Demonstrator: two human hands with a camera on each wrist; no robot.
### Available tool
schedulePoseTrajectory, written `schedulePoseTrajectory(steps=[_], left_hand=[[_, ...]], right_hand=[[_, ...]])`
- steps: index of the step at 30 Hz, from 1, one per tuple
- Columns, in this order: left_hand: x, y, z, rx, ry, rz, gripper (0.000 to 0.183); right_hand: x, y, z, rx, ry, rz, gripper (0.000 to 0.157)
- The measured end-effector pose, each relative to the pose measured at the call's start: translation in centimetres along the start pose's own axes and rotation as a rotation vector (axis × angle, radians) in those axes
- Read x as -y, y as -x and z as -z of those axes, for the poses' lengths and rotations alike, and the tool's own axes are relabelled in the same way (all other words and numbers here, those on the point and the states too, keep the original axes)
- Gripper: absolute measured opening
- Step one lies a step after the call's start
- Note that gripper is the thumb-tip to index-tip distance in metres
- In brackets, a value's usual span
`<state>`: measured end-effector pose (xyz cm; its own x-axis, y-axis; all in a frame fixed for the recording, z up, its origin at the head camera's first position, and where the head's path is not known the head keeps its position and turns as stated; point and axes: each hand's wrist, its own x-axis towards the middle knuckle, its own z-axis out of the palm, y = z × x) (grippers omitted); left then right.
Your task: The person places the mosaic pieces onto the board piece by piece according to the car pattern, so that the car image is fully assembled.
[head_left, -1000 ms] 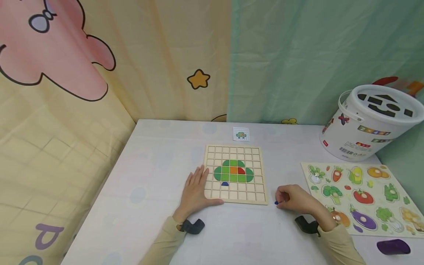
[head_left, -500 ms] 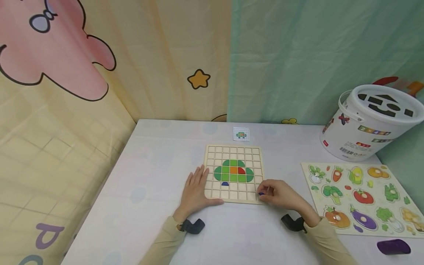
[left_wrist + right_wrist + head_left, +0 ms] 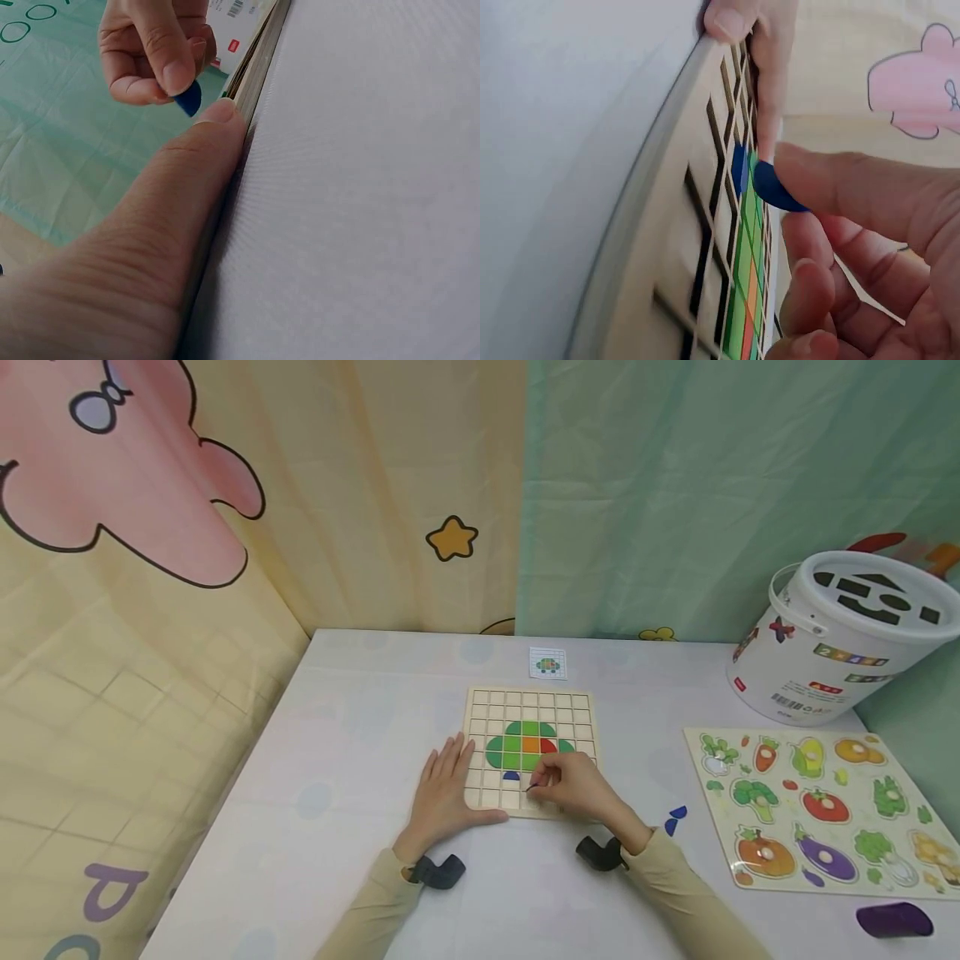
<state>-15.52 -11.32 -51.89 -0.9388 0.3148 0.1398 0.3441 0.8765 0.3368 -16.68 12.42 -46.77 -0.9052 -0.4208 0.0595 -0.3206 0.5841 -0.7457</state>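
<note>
A wooden grid board [image 3: 482, 798] lies on the table, holding green, orange and red pieces in a rounded shape. Below them one blue half-round piece [image 3: 512, 775] sits in a cell. My left hand [image 3: 442, 789] rests along the board's left side, fingers straight, its thumb [image 3: 180, 169] against the front edge. Over the lower cells, my right hand [image 3: 576, 787] pinches another blue piece with a curved edge [image 3: 776, 187] between thumb and finger. In the right wrist view this piece is held just off the board.
Two small blue pieces [image 3: 678, 812] lie right of the board. Behind it is a small pattern card [image 3: 548, 663]. A vegetable puzzle board [image 3: 817, 810], a white bucket [image 3: 840, 652] and a dark purple piece [image 3: 895, 920] stand or lie at the right.
My right hand has moved left from the table to over the board, carrying the blue piece. Two blue pieces on the table have come into sight. My left hand has stayed put.
</note>
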Motion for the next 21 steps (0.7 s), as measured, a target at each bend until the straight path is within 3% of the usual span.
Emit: schedulePoseTrajectory(steps=[9,21], left_hand=[[0.0,0.1,0.1,-0.029,0.010,-0.022,0.120],[0.2,0.1,-0.1,-0.022,0.005,-0.019,0.122]], right_hand=[[0.7,-1.7,-2.3,-0.048,-0.016,0.015,0.021],[1.2,-2.2,-2.9,-0.074,0.031,0.012,0.018]])
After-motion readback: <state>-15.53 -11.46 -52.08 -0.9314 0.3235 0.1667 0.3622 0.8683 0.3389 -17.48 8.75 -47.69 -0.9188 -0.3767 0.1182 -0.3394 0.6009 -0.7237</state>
